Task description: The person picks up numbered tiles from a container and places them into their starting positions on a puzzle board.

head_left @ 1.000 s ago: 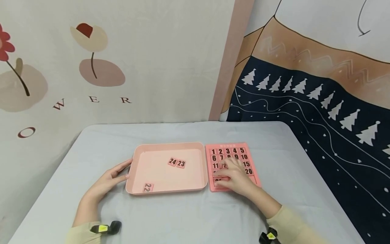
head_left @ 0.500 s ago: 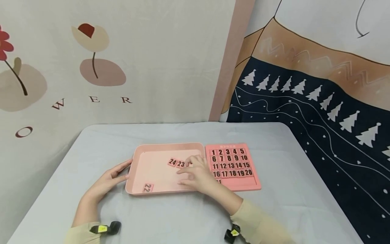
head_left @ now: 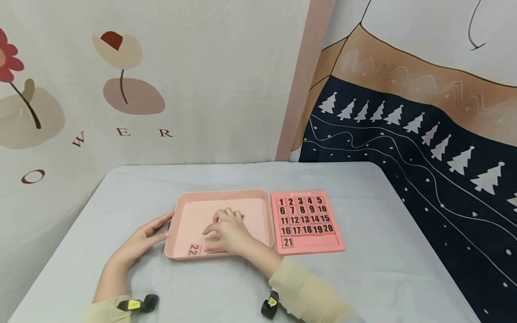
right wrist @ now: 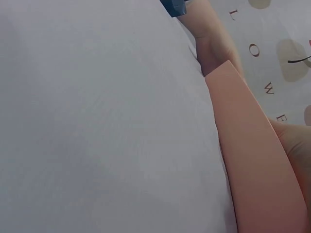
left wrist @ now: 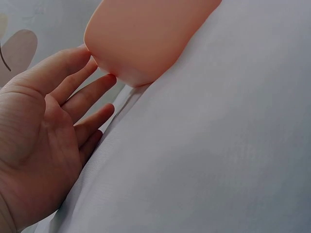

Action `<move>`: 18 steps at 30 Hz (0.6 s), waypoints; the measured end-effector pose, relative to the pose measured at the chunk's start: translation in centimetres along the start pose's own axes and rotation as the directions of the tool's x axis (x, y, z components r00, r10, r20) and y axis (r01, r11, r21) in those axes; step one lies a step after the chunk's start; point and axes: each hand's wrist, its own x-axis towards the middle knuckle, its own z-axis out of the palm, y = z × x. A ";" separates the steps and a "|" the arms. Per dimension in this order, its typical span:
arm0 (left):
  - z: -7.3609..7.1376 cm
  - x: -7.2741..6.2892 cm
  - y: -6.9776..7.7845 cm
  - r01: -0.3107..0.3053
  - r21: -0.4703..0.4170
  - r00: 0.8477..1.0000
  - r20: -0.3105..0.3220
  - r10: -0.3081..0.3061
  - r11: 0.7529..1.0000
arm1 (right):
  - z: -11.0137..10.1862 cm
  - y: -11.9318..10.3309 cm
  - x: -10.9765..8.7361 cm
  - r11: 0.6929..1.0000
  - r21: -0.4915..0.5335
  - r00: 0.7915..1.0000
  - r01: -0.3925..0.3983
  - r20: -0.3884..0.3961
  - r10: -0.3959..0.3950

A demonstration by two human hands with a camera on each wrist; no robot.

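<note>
My left hand (head_left: 141, 241) is at the left end of a pink tray (head_left: 222, 194). In the left wrist view, its thumb and fingers (left wrist: 96, 92) are fairly straight, with tips touching the tray's outer wall (left wrist: 141, 39). Over the tray's inside, my right hand (head_left: 233, 234) has its fingers spread and slightly bent, with nothing visible in them. Just left of its thumb lies a number tile marked 22 (head_left: 194, 249). The right hand hides the other loose tiles except for a small dark corner. In the right wrist view the tray's side wall (right wrist: 257, 150) covers most of that hand.
Right beside the tray lies a pink number board (head_left: 337, 246) with tiles 1 to 20 in rows and tile 21 (head_left: 287, 242) alone in the bottom row. A pale cloth (head_left: 194, 291) covers the table. Printed fabric (head_left: 226, 89) hangs behind.
My right hand has moved left from the number board, past tiles 23 and 24, to the middle of the tray near tile 22. My left hand has stayed at the tray's end.
</note>
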 end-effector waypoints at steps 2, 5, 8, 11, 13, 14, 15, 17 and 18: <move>0.0 0.1 -0.1 -0.009 0.001 1.000 0.002 0.009 1.000 | 0.4 -0.3 0.5 1.000 -0.002 0.999 -0.002 0.036 0.002; -0.1 0.1 -0.1 -0.020 -0.002 1.000 0.006 0.020 1.000 | 0.8 -0.9 1.1 1.000 0.003 0.997 -0.009 0.082 0.009; -0.2 0.1 -0.1 -0.025 -0.001 1.000 0.010 0.025 1.000 | 1.1 -1.4 1.6 1.000 0.003 0.993 -0.028 0.117 0.027; -0.3 0.0 -0.1 -0.023 0.006 1.000 0.009 0.023 1.000 | 1.4 -1.7 2.0 0.999 -0.018 0.989 -0.041 0.139 0.043; -0.2 0.0 -0.1 -0.020 0.007 1.000 0.008 0.020 1.000 | 1.5 -1.8 2.2 0.999 -0.025 0.989 -0.038 0.144 0.042; -0.2 0.0 0.0 -0.018 0.007 1.000 0.007 0.018 1.000 | 1.5 -1.8 2.3 0.999 -0.030 0.989 -0.035 0.143 0.039; -0.2 0.0 0.0 -0.017 0.006 1.000 0.007 0.017 1.000 | 1.5 -1.8 2.3 0.999 -0.036 0.989 -0.033 0.143 0.037; -0.1 0.0 0.1 -0.016 0.003 1.000 0.008 0.016 1.000 | 1.5 -1.8 2.3 0.999 -0.041 0.989 -0.026 0.142 0.032; -0.1 0.0 0.2 -0.016 0.001 1.000 0.009 0.016 1.000 | 1.5 -1.8 2.3 0.999 -0.044 0.989 -0.025 0.142 0.031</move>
